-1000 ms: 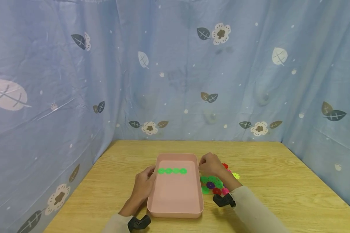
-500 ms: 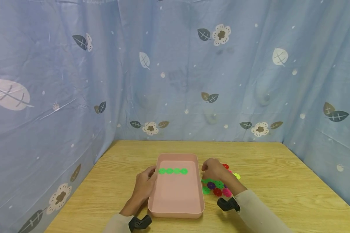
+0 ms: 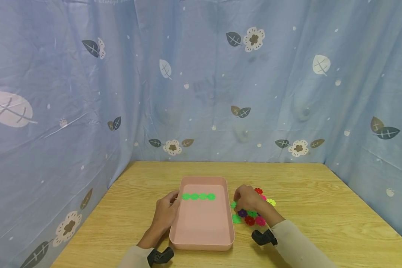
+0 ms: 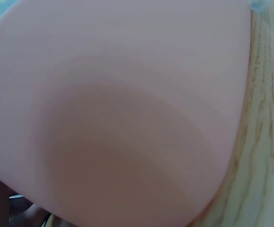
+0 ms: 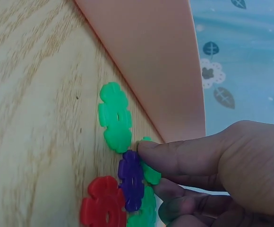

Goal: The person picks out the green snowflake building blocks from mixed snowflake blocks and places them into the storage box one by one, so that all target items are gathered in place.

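A pink tray [image 3: 202, 246] lies on the wooden table, with a row of several green flower-shaped plastic pieces [image 3: 198, 196] near its far end. My left hand [image 3: 165, 213] holds the tray by its left side. Past the tray's right wall, my right hand [image 3: 249, 198] is among loose flower-shaped pieces. In the right wrist view, its thumb and bent fingers [image 5: 179, 153] are at a green piece [image 5: 151, 174]; whether they pinch it cannot be told. Close by lie a purple piece [image 5: 131, 182], a red piece [image 5: 101, 203] and another green piece [image 5: 115, 118].
A yellow piece [image 3: 271, 202], a red piece [image 3: 258, 191] and a pink piece [image 3: 260, 221] lie to the right of the tray. A blue curtain [image 3: 204, 82] with flower and leaf prints surrounds the wooden table [image 3: 308, 197].
My right hand has moved from beside the tray's far right corner toward me and slightly right, down to the loose pieces. The left hand, the tray and the green row stay put.
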The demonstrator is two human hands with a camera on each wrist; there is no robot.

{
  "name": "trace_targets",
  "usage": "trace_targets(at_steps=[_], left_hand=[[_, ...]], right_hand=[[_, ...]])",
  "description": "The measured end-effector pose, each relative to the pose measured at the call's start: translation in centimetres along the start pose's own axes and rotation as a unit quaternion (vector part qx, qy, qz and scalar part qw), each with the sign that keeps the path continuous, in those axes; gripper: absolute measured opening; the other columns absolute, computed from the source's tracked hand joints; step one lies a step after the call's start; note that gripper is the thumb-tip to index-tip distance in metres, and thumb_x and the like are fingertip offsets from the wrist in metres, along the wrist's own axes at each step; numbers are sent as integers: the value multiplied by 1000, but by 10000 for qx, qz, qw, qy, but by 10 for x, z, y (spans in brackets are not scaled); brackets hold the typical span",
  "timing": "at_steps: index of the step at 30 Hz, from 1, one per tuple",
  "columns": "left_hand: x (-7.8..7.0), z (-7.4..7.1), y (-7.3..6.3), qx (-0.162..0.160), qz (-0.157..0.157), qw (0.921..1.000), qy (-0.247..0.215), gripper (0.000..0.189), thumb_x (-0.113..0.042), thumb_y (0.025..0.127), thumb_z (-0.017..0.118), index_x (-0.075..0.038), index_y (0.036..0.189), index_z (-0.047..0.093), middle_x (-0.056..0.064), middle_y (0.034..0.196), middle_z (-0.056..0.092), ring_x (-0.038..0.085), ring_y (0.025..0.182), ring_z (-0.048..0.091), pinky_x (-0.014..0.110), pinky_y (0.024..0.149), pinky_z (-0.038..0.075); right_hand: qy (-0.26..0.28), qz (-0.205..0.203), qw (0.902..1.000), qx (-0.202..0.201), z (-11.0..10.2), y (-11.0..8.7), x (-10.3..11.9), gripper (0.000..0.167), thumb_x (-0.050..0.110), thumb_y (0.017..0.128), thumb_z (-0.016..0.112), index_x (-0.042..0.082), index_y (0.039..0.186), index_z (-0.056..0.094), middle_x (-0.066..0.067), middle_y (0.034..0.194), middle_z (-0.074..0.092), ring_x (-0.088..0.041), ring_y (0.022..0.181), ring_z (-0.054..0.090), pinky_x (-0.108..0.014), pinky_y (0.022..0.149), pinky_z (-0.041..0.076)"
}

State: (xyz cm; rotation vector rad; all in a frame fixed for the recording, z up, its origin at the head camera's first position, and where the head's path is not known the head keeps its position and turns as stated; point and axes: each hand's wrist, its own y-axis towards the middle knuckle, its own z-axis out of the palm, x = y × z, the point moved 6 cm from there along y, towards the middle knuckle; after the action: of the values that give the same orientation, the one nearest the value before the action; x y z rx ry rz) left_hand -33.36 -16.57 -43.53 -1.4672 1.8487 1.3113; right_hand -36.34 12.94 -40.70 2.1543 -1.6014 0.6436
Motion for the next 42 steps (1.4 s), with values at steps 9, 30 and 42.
trace_targets(at_steps=[9, 30, 42], left_hand=[[0, 0, 0, 7, -24, 10000, 14, 39, -8, 99, 50, 3, 135, 61, 17, 119, 71, 27, 104, 69, 41, 84, 57], [1, -2, 3, 28, 13, 10000, -27, 38, -4, 99, 50, 4, 134, 62, 18, 117, 72, 28, 100, 70, 35, 79, 58], [0, -2, 2, -28, -5, 10000, -37, 37, -5, 98, 51, 3, 133, 64, 17, 115, 73, 26, 98, 71, 34, 77, 58]], right_hand=[[159, 61, 9998, -35, 2, 1, -5, 22, 1, 70, 88, 4, 78, 68, -5, 76, 62, -20, 68, 55, -33, 58, 50], [1172, -126, 9930, 123, -18, 12, -2, 11, -4, 88, 59, 1, 81, 66, -8, 70, 58, -13, 50, 37, -28, 49, 36], [1560, -35, 9869, 400, -34, 24, 23, 8, 0, 95, 60, -2, 92, 67, 0, 56, 42, -9, 45, 23, -25, 45, 26]])
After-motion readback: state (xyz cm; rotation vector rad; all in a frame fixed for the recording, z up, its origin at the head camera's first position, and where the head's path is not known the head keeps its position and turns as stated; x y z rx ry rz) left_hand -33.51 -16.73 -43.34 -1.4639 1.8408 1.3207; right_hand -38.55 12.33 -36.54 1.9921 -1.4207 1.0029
